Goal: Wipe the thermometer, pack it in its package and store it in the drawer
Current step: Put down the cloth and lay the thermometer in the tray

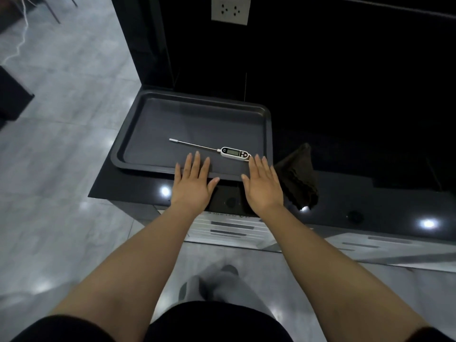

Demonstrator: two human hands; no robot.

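Observation:
A white digital probe thermometer [234, 152] lies in a dark grey tray [138, 124], its thin metal probe with a white tip cap pointing left. My left hand [193, 182] hovers flat over the tray's near rim, fingers spread, holding nothing. My right hand [264, 183] is flat and empty too, its fingertips just below the thermometer's right end. A dark brown cloth [299, 178] lies crumpled on the black counter right of my right hand. No package is visible.
The tray sits at the left end of a glossy black counter [370, 201]. White drawer fronts [234, 228] with dark handles run below the counter edge. A wall socket [230, 10] sits on the black back wall. Grey tiled floor lies to the left.

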